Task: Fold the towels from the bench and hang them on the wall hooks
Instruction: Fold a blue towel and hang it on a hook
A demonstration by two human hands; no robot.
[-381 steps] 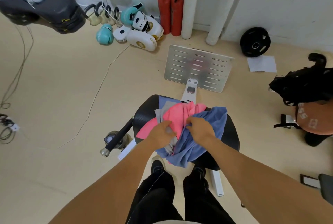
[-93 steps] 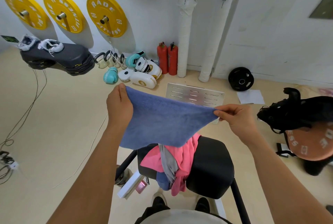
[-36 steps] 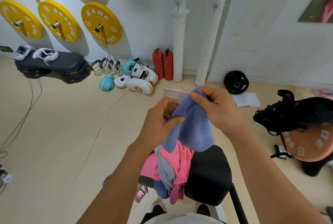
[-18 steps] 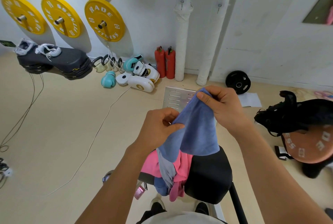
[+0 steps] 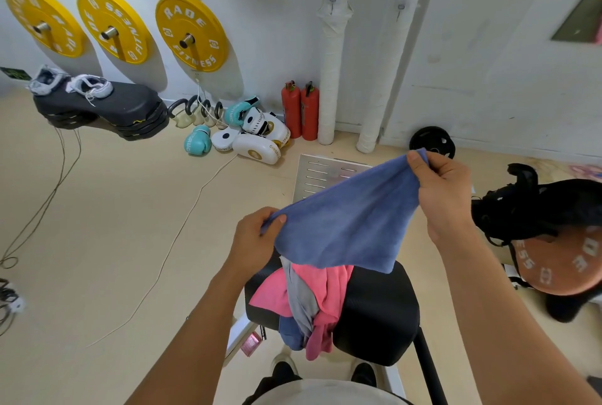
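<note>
Three yellow weight plates hang on the wall, two red fire extinguishers stand below, two hands hold one blue towel.

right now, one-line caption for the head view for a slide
Both hands, left hand and right hand, pinch a blue terry towel above a black padded bench piled with pink and grey towels.

held towel above bench seat, between left hand and right hand | towel heap on seat's left part | metal plate on floor beyond bench | fire extinguishers against wall behind plate | boxing gloves left of extinguishers | weight plates on wall above gloves
</note>
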